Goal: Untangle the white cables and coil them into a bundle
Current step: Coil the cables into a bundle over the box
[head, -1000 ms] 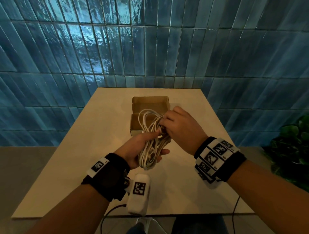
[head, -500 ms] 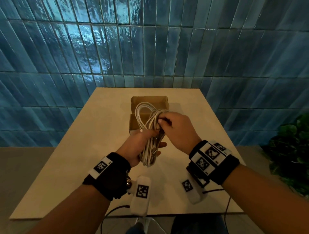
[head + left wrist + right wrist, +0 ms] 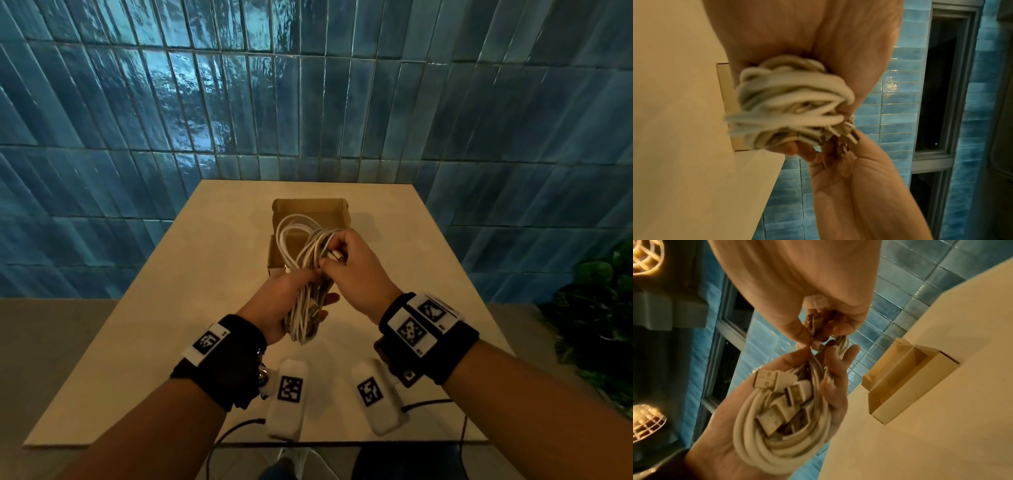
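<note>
White cables, coiled bundle w/ USB plugs.

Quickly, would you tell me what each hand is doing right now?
Left hand: holding the coiled white cables.
Right hand: pinching the cable ends above the coil.

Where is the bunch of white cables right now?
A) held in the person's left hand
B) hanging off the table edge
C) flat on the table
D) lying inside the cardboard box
A: the white cables lie looped in the palm of the left hand, up above the table, with the right hand pinching their ends.
</note>
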A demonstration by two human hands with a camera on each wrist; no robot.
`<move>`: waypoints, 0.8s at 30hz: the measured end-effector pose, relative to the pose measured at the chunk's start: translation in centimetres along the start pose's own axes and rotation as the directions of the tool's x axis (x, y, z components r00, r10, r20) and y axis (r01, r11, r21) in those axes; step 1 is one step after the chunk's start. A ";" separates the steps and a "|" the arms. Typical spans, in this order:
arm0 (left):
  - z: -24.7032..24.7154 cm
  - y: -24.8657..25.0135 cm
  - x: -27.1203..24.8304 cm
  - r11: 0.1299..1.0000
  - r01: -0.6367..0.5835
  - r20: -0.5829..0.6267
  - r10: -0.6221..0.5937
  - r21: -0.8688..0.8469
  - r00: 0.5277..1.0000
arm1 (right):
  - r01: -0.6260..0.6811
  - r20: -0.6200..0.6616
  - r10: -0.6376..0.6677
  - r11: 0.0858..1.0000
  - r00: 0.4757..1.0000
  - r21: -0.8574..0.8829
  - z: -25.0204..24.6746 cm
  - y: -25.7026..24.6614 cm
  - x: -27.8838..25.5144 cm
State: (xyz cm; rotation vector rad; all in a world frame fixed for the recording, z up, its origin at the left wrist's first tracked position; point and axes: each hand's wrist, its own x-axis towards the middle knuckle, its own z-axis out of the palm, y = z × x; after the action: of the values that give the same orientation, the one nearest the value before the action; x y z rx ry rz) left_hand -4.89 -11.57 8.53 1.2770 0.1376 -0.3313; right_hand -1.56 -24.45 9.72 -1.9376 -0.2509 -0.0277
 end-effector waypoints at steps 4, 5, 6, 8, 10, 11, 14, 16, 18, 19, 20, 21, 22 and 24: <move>0.0 -0.1 0.0 1.000 -0.016 -0.025 0.016 -0.016 1.000 | 0.024 -0.029 -0.026 0.998 0.999 -0.055 -0.2 -0.2 0.1; 0.0 -0.1 0.0 1.000 -0.020 -0.035 0.020 -0.018 0.999 | 0.020 -0.034 -0.022 0.998 0.999 -0.053 -0.3 -0.2 0.2; -0.1 -0.1 0.1 0.999 -0.023 -0.044 0.021 -0.027 0.999 | 0.014 -0.031 -0.015 0.999 0.999 -0.043 -0.3 -0.2 0.2; -0.2 0.0 0.2 0.997 -0.019 -0.048 0.016 -0.070 0.999 | -0.005 -0.014 0.005 1.000 1.000 -0.006 -0.4 -0.2 0.2; -0.4 0.0 0.3 0.997 -0.017 -0.057 0.013 -0.082 0.998 | -0.023 -0.006 0.023 1.000 1.000 0.009 -0.4 0.1 0.0; -0.5 -0.1 0.3 0.997 -0.022 -0.061 0.018 -0.072 0.998 | -0.024 -0.007 0.025 1.000 1.000 0.015 -0.4 0.3 -0.1; -0.4 -0.3 0.4 0.997 -0.053 -0.059 0.049 -0.058 0.997 | -0.012 -0.016 0.012 1.000 1.000 0.021 -0.3 0.7 -0.2; -0.2 -0.4 0.3 0.995 -0.086 -0.052 0.083 -0.054 0.995 | 0.025 0.001 -0.025 0.999 1.000 -0.043 -0.2 0.8 -0.5; 0.1 -0.4 0.3 0.991 -0.121 -0.044 0.118 -0.055 0.992 | 0.088 0.053 -0.081 0.985 0.995 -0.149 -0.1 0.8 -1.1; 0.1 -0.4 0.3 0.989 -0.133 -0.037 0.131 -0.059 0.991 | 0.129 0.080 -0.115 0.971 0.990 -0.201 0.0 0.8 -1.4; 0.1 -0.5 0.3 0.988 -0.141 -0.031 0.140 -0.061 0.990 | 0.170 0.108 -0.148 0.956 0.983 -0.240 0.0 0.8 -1.6; 0.1 -0.5 0.4 0.987 -0.148 -0.026 0.146 -0.060 0.989 | 0.209 0.143 -0.176 0.940 0.974 -0.269 -0.2 0.8 -1.6; 0.0 -0.6 0.4 0.987 -0.152 -0.026 0.151 -0.052 0.988 | 0.247 0.192 -0.196 0.924 0.962 -0.292 -0.5 0.7 -1.7; -0.3 -0.8 0.5 0.987 -0.155 -0.026 0.154 -0.030 0.988 | 0.289 0.321 -0.186 0.905 0.929 -0.311 -1.3 0.6 -1.4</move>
State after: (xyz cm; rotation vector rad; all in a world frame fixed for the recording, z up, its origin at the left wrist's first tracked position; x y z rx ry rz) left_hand -4.66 -11.57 7.59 1.2516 0.0629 -0.1805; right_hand -2.67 -26.06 9.48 -2.2576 -0.7214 0.0472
